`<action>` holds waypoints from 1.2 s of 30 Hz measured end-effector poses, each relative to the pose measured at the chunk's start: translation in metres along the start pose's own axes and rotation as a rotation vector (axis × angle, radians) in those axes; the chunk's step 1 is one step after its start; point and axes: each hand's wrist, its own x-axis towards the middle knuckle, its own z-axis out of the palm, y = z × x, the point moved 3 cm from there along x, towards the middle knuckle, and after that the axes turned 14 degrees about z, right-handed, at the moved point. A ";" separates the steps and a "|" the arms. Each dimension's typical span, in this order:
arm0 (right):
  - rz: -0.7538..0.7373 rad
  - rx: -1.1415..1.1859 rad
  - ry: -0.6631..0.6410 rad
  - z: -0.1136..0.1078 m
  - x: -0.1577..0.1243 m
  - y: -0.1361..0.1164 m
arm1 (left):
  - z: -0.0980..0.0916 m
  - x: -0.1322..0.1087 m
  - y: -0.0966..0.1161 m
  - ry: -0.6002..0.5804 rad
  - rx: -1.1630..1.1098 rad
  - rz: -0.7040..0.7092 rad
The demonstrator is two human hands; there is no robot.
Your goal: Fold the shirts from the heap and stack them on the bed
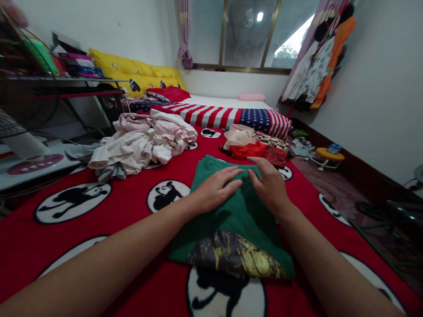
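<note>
The folded green cloth garment (228,220) lies on the red, oval-patterned blanket (125,202), long axis seemingly near to far, directly beneath the equally close left hand (218,189) and right hand (269,182), both unclenched, fingers spread.

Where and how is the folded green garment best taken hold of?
Probably by its left and right edges, sliding under from both sides at once. The green garment lies flat on the red blanket, folded into a broad, low shape, its dark-and-yellow print along the near edge; supporting both sides should keep the layers together.
</note>
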 end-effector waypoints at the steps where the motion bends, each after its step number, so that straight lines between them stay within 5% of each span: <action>1: 0.023 -0.060 -0.100 0.008 -0.001 0.002 | -0.004 0.001 -0.015 -0.013 0.083 -0.064; 4: 0.158 -0.268 -0.356 0.032 -0.005 0.019 | -0.005 -0.003 -0.053 -0.120 0.294 -0.206; 7: 0.213 -0.328 -0.405 0.040 -0.006 0.031 | 0.000 -0.008 -0.069 -0.129 0.334 -0.230; 10: 0.202 -0.324 -0.341 0.031 -0.006 0.026 | -0.002 -0.011 -0.062 -0.086 0.335 -0.249; 15: 0.026 -0.261 0.001 0.005 -0.003 0.005 | -0.013 -0.015 -0.038 0.077 0.393 -0.157; 21: 0.159 -0.283 -0.432 0.033 -0.005 0.033 | -0.001 -0.021 -0.058 -0.156 0.330 -0.299; 27: 0.169 -0.218 -0.384 0.035 -0.006 0.041 | -0.005 -0.028 -0.054 -0.167 0.310 -0.295; 32: 0.171 -0.187 -0.367 0.033 -0.007 0.042 | -0.018 -0.076 -0.032 -0.317 0.218 -0.192; 36: 0.151 -0.197 -0.357 0.035 -0.007 0.042 | -0.024 -0.107 -0.021 -0.244 0.264 -0.139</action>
